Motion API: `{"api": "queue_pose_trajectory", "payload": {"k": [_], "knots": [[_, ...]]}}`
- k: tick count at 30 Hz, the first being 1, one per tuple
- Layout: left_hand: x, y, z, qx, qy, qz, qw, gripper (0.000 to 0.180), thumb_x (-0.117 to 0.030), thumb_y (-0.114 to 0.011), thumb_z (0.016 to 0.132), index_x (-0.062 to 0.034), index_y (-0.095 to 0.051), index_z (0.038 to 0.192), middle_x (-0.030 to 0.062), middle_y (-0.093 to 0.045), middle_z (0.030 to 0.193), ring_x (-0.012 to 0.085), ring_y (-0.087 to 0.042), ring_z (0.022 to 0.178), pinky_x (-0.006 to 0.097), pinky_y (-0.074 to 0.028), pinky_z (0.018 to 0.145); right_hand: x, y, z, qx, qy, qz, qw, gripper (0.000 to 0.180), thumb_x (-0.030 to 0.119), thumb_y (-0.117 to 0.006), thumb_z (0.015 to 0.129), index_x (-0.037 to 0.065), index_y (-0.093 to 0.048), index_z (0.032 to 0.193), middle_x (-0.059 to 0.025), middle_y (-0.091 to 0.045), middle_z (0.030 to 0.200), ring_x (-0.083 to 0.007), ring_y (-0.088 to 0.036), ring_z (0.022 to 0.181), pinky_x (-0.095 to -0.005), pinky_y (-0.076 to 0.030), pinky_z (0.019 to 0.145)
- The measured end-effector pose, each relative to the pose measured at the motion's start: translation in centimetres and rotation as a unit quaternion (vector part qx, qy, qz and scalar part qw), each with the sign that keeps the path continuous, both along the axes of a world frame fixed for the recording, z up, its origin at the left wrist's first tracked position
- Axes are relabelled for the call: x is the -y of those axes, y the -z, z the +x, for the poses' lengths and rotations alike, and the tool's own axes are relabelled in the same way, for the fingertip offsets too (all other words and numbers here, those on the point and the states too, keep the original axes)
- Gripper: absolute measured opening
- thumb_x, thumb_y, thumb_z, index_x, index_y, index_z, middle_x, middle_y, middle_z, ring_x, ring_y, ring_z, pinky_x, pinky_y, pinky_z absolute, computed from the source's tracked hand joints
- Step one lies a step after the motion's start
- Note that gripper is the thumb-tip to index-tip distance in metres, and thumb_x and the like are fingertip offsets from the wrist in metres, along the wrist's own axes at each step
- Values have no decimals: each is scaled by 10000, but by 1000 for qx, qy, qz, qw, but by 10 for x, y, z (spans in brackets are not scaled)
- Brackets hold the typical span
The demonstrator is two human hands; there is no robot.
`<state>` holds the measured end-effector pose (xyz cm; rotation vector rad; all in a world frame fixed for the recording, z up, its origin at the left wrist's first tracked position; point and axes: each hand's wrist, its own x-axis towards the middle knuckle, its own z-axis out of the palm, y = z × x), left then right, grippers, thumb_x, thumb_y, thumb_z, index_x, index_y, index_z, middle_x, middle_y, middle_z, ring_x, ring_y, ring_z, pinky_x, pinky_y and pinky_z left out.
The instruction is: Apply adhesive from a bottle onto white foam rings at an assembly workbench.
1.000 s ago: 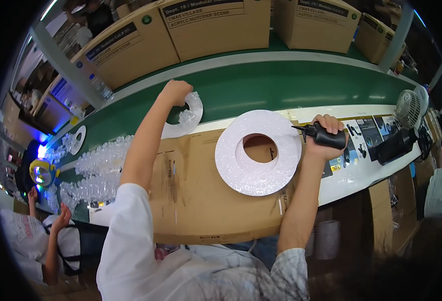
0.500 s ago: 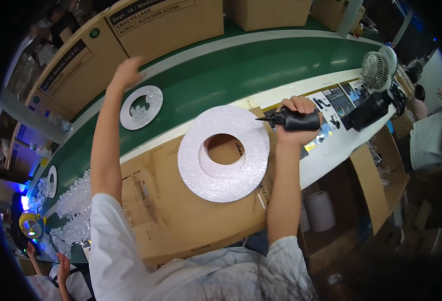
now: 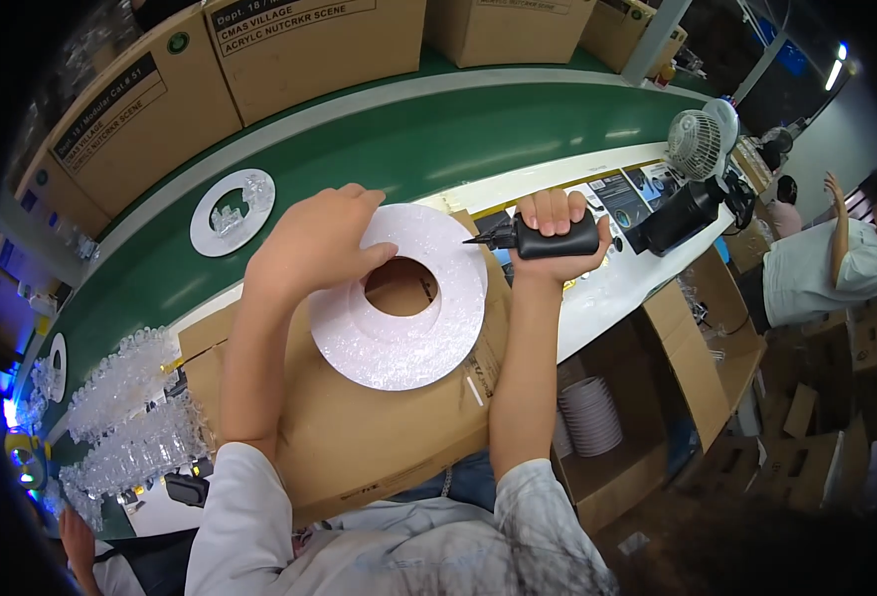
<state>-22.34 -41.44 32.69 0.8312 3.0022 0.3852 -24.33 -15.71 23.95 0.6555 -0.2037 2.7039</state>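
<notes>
A white foam ring with a round hole lies on a brown cardboard sheet in front of me. My left hand rests flat on the ring's upper left rim, fingers spread. My right hand grips a black glue gun whose pointed tip aims left, just off the ring's upper right edge. A second white ring carrying clear plastic pieces lies farther off on the green conveyor belt.
Brown cardboard boxes line the belt's far side. Clear plastic parts are heaped at the left. A small white fan and a black device stand at the right. Another person works beyond them. Stacked white discs sit in a box below the bench.
My left hand has pulled back from the ring on the belt and now rests on the near foam ring. That far ring has travelled left along the belt. My right hand keeps the glue gun.
</notes>
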Motion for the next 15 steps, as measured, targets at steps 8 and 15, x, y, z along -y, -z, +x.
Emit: {"api": "queue_pose_trajectory", "payload": {"k": [8, 15], "knots": [[-4, 9, -8, 14, 8, -62, 998, 501, -319, -674, 773, 5, -607, 1149, 174, -622, 1136, 343, -590, 1038, 406, -484, 892, -2, 1, 2, -17, 1, 55, 998, 417, 491, -421, 886, 113, -437, 711, -18, -414, 564, -146, -362, 501, -305, -331, 521], [0, 12, -13, 0, 15, -72, 997, 492, -323, -675, 769, 7, -615, 1129, 175, -625, 1085, 347, -596, 1002, 410, -489, 875, 3, -3, 3, -1, 18, 84, 996, 397, 466, -431, 878, 122, -453, 683, 6, -411, 552, -126, -375, 484, -290, -338, 528]]}}
